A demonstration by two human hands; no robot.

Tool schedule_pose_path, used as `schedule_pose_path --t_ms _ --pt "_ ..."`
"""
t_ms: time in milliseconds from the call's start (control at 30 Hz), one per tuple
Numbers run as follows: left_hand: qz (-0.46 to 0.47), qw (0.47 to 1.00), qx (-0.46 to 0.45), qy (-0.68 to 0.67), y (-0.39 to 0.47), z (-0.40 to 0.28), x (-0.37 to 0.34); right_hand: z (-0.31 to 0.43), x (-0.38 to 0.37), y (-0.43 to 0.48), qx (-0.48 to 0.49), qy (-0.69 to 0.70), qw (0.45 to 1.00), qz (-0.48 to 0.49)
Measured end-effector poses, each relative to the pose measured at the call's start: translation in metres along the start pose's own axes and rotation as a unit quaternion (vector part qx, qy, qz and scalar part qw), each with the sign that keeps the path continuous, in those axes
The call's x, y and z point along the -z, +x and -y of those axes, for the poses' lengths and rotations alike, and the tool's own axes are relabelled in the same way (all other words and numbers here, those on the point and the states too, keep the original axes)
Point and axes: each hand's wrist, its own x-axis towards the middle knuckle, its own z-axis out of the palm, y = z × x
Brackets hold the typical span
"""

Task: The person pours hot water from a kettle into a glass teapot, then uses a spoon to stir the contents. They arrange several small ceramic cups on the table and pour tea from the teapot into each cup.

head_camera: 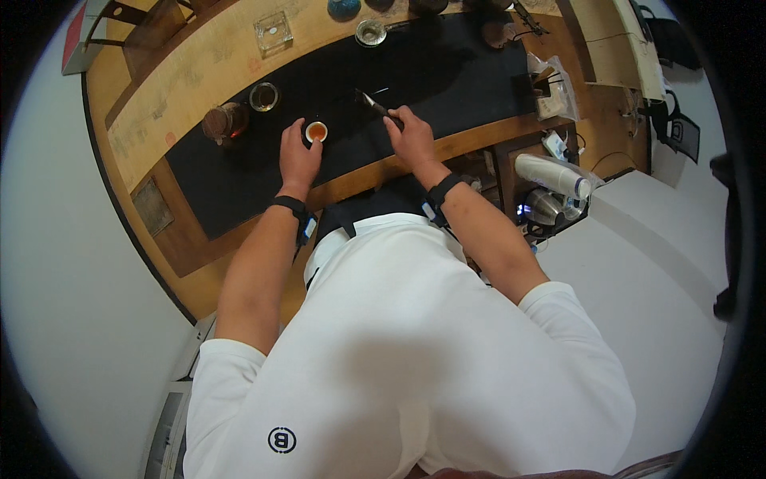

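Observation:
On the black table mat (353, 78) stands a small white cup (316, 132) with orange-brown liquid in it. My left hand (300, 155) is at the cup's left side, its thumb by the near rim and its fingers apart; whether it grips the cup is unclear. My right hand (413, 141) holds the dark handle of a brush (377, 105), whose tip points up and left over the mat. A thin pale stick-like thing (380, 91) lies just beyond the brush. A glass cup with liquid (264, 97) stands up and left of the white cup.
A brown lidded pot (222, 123) is at the mat's left edge. A glass pitcher (370, 33) and a square glass ashtray (273, 33) stand farther back. A plastic bag (553, 90) lies at the right end. Stacked paper cups (550, 175) and a metal kettle (543, 206) are lower right.

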Motion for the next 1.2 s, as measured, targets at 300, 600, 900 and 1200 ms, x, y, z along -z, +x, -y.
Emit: schedule_pose_path --t_ms 300,600,900,1200 --pt "0.001 0.999 -0.044 -0.024 -0.007 -0.011 -0.006 0.010 -0.004 -0.005 -0.014 0.039 0.998 -0.042" --pt "0.049 0.993 -0.070 -0.085 0.006 -0.036 -0.013 0.037 -0.006 -0.005 0.001 0.067 0.998 -0.008" --pt "0.185 0.925 0.096 -0.317 0.022 -0.067 -0.024 0.052 0.006 -0.009 0.047 0.078 0.995 -0.038" --pt "0.272 0.883 0.174 -0.341 0.033 -0.071 -0.033 0.041 0.012 -0.022 0.105 0.042 0.993 0.024"
